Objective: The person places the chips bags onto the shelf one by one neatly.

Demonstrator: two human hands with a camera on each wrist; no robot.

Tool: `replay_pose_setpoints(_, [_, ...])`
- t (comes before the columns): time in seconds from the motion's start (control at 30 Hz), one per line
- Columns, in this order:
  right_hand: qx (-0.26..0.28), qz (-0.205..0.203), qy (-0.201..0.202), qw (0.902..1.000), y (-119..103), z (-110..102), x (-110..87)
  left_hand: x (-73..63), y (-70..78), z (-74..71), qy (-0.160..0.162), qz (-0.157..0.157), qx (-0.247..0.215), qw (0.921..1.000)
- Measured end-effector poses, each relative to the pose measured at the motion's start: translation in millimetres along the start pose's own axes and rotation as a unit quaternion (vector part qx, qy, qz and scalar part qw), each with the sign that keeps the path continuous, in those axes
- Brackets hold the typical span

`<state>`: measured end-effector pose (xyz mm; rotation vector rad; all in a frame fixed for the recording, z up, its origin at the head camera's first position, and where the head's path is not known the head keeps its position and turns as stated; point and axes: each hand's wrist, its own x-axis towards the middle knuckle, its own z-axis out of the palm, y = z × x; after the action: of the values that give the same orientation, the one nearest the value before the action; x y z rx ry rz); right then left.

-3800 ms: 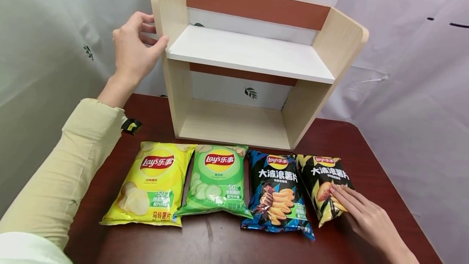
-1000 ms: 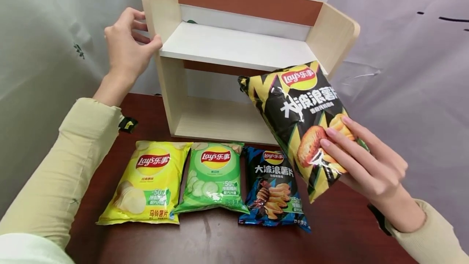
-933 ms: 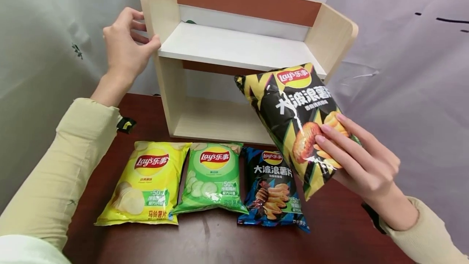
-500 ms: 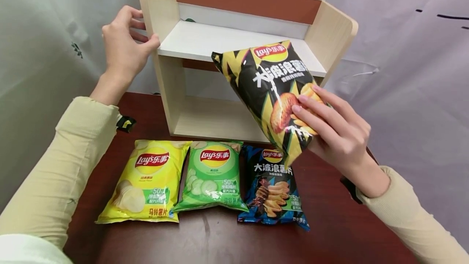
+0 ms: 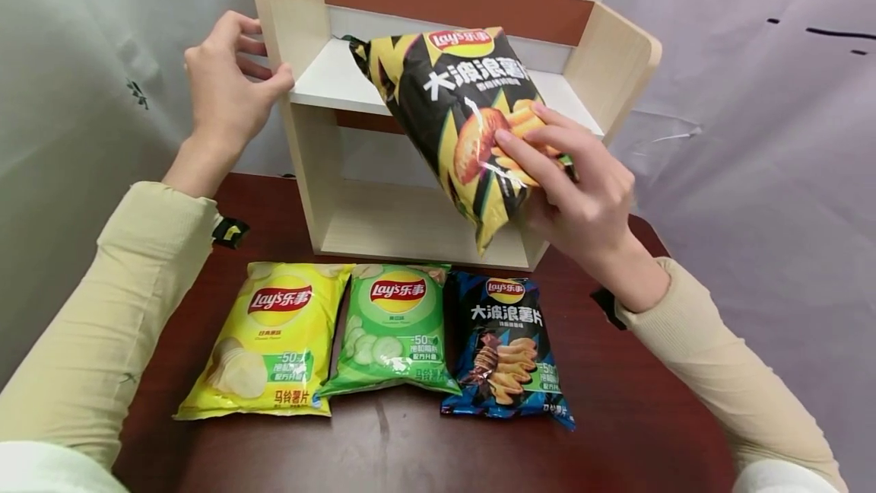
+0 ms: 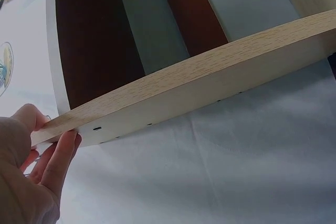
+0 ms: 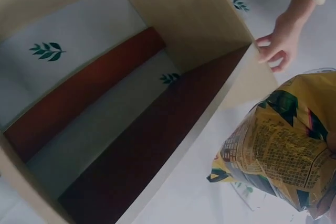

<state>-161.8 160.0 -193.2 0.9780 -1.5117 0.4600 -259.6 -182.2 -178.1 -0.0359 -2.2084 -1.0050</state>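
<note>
Black-and-yellow chip bag [image 5: 445, 120] is up in the air, tilted, before the white upper board [image 5: 318, 82] in my head view. At left, I see the left hand [image 5: 233, 86] pinching the side panel [image 5: 294, 21] between thumb and fingers. Next, on the table [image 5: 404, 447], lie a yellow bag [image 5: 263, 341], a green bag [image 5: 393, 333] and a blue-and-black bag [image 5: 503, 356]. Farther right, the right hand [image 5: 582, 185] grips the raised bag's lower right side.

tbh you could slip in at the lower left of the pale wooden shelf unit [image 5: 318, 173], but the puffy black-and-yellow foil chip bag [image 5: 445, 105] and bare right hand [image 5: 582, 189] crowd the right, with the flat white board [image 5: 328, 78] capping it.
</note>
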Motion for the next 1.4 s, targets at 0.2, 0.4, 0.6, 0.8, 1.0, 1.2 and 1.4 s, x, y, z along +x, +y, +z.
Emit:
replay_pose_setpoints(0.2, [0.0,-0.016,-0.001,0.9999,6.5,18.6,16.6,-0.4,-0.8,0.7,0.004,0.003,0.002,1.0])
replay_pose_setpoints(0.4, [-0.002,-0.032,-0.035,0.9988,13.2,31.0,28.7,-0.6,-1.6,2.1,0.008,0.006,-0.003,0.9999])
replay_pose_setpoints(0.6, [-0.028,-0.017,-0.065,0.9974,17.9,45.7,35.4,1.1,-3.1,0.8,0.013,0.001,-0.011,0.9999])
replay_pose_setpoints(0.8, [-0.044,-0.014,-0.075,0.9961,20.3,60.9,38.4,0.8,-3.6,-1.1,0.015,-0.001,-0.011,0.9998])
replay_pose_setpoints(1.0, [-0.062,-0.023,-0.081,0.9945,19.8,70.7,42.2,0.6,-3.1,-0.6,0.012,-0.004,-0.009,0.9999])
replay_pose_setpoints(1.2, [-0.088,-0.028,-0.086,0.992,19.1,79.8,46.4,1.4,-1.3,0.0,0.015,-0.005,-0.021,0.9997])
replay_pose_setpoints(1.4, [-0.101,-0.017,-0.113,0.9882,16.7,85.3,47.3,0.7,-0.9,0.0,0.015,-0.005,-0.02,0.9997])
